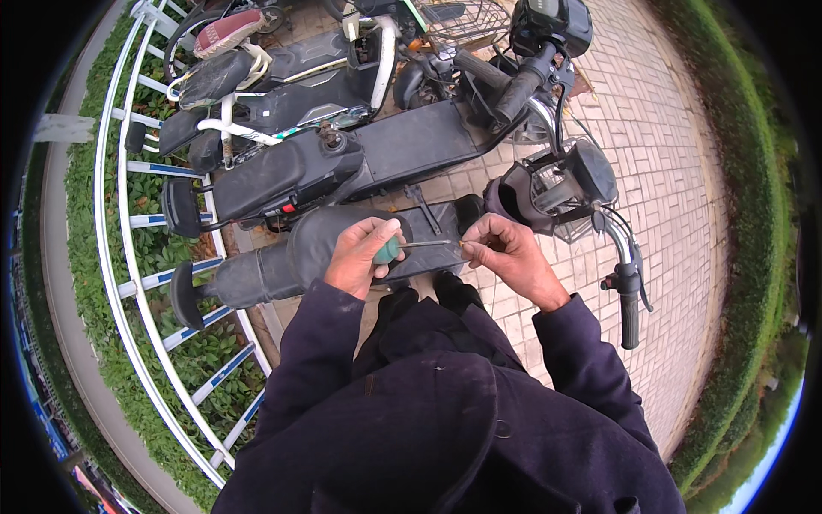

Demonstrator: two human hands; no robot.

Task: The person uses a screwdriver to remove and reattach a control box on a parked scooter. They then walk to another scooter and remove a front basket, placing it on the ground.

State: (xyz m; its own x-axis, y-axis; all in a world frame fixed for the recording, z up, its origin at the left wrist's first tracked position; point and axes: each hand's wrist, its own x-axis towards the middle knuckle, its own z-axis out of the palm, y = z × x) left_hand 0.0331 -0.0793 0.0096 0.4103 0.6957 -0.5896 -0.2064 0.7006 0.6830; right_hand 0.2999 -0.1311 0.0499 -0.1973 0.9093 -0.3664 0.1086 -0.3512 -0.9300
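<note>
Screwdriver (391, 249), one, in left hand (353, 257), one scooter (315, 240) beneath

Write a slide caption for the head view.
Over a parked dark scooter, the left hand grips a green-handled screwdriver, pointed toward the right hand.

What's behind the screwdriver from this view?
Behind the shaft of the screwdriver, the dark scooter footboard shows. The left hand covers part of the green handle, and whatever lies behind that hand can't be seen.
</note>
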